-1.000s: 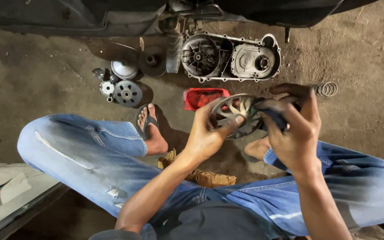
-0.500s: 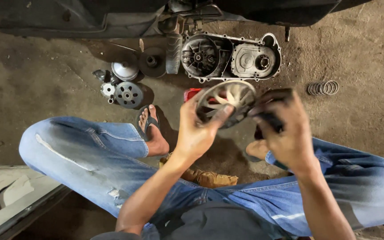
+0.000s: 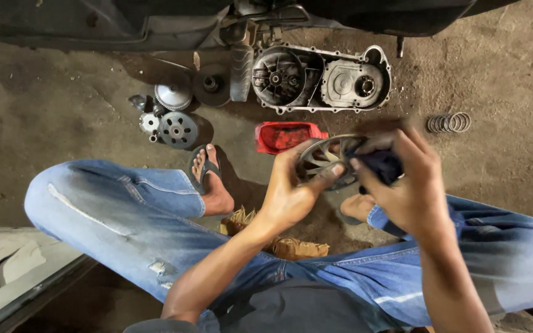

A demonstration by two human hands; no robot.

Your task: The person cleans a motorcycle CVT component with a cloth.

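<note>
The left hand (image 3: 288, 194) grips a round finned metal disc (image 3: 325, 160) by its rim — pale radial vanes, dark grimy centre — held above the dirt floor (image 3: 501, 179). At its 3 o'clock, the right hand (image 3: 411, 185) clenches a dark cloth (image 3: 380, 165) against the disc. A red tray (image 3: 282, 135) lies at 10 o'clock.

The finned pulley disc (image 3: 328, 161) sits between the left hand (image 3: 291, 194) and right hand (image 3: 405, 185); beyond them lie a tray (image 3: 285, 135) and engine casing (image 3: 322, 79); a spring (image 3: 449, 123) lies beyond the right hand.
</note>
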